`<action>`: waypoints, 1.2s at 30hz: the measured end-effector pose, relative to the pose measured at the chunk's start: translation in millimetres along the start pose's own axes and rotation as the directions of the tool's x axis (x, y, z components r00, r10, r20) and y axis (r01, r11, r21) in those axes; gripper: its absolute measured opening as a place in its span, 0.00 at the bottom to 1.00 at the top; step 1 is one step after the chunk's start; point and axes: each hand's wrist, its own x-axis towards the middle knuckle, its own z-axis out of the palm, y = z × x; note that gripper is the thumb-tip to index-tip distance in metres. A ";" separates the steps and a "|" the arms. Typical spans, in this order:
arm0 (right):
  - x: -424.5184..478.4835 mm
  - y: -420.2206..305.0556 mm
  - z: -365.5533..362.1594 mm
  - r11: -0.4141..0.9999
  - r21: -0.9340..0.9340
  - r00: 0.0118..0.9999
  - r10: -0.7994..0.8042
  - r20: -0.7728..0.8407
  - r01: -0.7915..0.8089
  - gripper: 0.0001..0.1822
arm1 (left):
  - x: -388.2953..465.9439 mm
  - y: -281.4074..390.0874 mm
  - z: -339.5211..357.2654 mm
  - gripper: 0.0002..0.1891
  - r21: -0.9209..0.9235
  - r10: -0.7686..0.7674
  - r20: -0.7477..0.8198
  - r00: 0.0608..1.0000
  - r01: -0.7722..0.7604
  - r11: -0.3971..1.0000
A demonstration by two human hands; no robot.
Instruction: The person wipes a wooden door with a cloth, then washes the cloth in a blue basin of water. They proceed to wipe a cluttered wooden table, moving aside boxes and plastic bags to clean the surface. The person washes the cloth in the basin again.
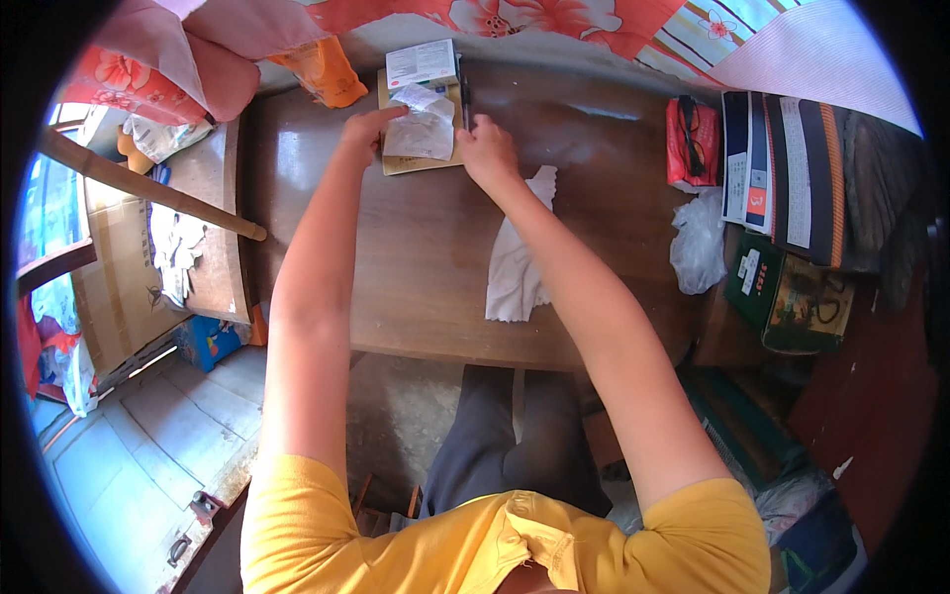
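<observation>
A yellow-brown booklet (419,165) lies at the far side of the brown wooden table, between my two hands. My left hand (369,132) grips its left edge, with the index finger extended over a crumpled translucent packet (423,132) on top. At the right edge, my right hand (490,148) has its fingers curled against the booklet, close to a dark pen (465,100). Behind the packet is a white printed box (421,63). A whitish cloth (512,271) with wavy edges is spread on the table, partly beneath my right forearm.
An orange plastic bag (326,74) sits at the back left. A bamboo pole (163,189) juts in from the left. On the right are glasses (692,137) on a red pack, a clear plastic bag (698,245), stacked books (787,171) and a green box (787,297).
</observation>
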 end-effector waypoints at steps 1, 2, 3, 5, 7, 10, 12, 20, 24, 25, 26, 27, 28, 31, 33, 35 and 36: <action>10.1 0.2 5.8 0.998 0.011 0.997 0.055 -0.055 -0.054 0.15 | -1.4 2.3 5.5 0.27 0.034 -0.016 0.012 1.000 0.016 0.999; 18.2 3.1 9.5 0.994 0.024 0.987 0.112 -0.113 -0.110 0.15 | -3.5 4.7 9.8 0.27 -0.008 -0.014 0.048 0.999 0.014 1.000; 20.9 5.4 15.2 0.986 0.040 0.973 0.166 -0.162 -0.162 0.15 | -4.4 2.3 6.0 0.26 -0.050 -0.016 0.077 0.997 0.019 0.999; 20.9 -1.5 18.7 0.981 0.054 0.980 0.191 -0.051 -0.188 0.14 | -7.0 -4.8 0.6 0.26 -0.113 -0.009 0.086 0.996 0.019 0.993; 22.3 -2.7 15.5 0.976 0.066 0.977 0.210 -0.016 -0.209 0.14 | -11.8 -6.3 3.0 0.24 -0.140 0.006 0.052 0.999 0.001 0.990; 19.4 5.1 8.9 0.969 0.086 0.972 0.234 -0.028 -0.231 0.13 | -17.8 -6.5 10.8 0.22 -0.233 -0.034 0.148 0.988 0.068 0.970; 19.9 15.7 0.4 0.981 0.079 0.983 0.182 -0.032 -0.179 0.12 | -21.0 -6.1 15.9 0.22 -0.330 -0.042 0.231 0.972 0.119 0.937; -20.4 24.0 -26.2 0.975 -0.026 0.942 -0.221 -0.251 0.222 0.14 | -18.6 -44.0 -5.1 0.14 -0.452 -0.004 0.337 0.941 0.165 0.877; -54.3 4.5 -44.8 0.921 -0.088 0.904 -0.389 -0.176 0.379 0.17 | -32.9 -56.4 7.8 0.10 -0.534 0.002 0.318 0.948 0.177 0.827; -60.1 -0.5 -44.9 0.918 -0.105 0.901 -0.395 -0.180 0.382 0.17 | -35.5 -59.7 7.9 0.10 -0.565 0.008 0.317 0.948 0.182 0.804; -63.0 -4.1 -44.0 0.915 -0.122 0.897 -0.403 -0.183 0.386 0.17 | -38.0 -62.7 6.0 0.09 -0.574 0.011 0.313 0.950 0.180 0.799; -62.1 -4.9 -44.4 0.930 -0.106 0.918 -0.366 -0.154 0.353 0.16 | -39.5 -64.1 5.3 0.10 -0.577 0.008 0.319 0.948 0.187 0.795; -60.1 -5.4 -45.4 0.943 -0.092 0.936 -0.329 -0.124 0.319 0.15 | -40.8 -65.4 4.2 0.10 -0.579 0.005 0.324 0.946 0.195 0.792; -55.8 3.5 -44.9 0.959 -0.077 0.961 -0.276 -0.020 0.274 0.13 | -50.5 -63.8 9.7 0.10 -0.585 -0.019 0.320 0.947 0.213 0.782; -56.3 8.9 -37.1 0.956 -0.061 0.958 -0.287 -0.016 0.286 0.13 | -53.6 -63.0 9.7 0.11 -0.584 -0.022 0.312 0.950 0.210 0.784; -58.1 11.9 -26.3 0.946 -0.032 0.942 -0.325 -0.082 0.323 0.13 | -51.7 -65.6 5.3 0.14 -0.577 -0.010 0.304 0.953 0.192 0.794; -57.3 11.2 -24.6 0.932 -0.078 0.928 -0.360 -0.093 0.354 0.14 | -52.6 -65.3 4.8 0.14 -0.576 -0.011 0.303 0.953 0.193 0.794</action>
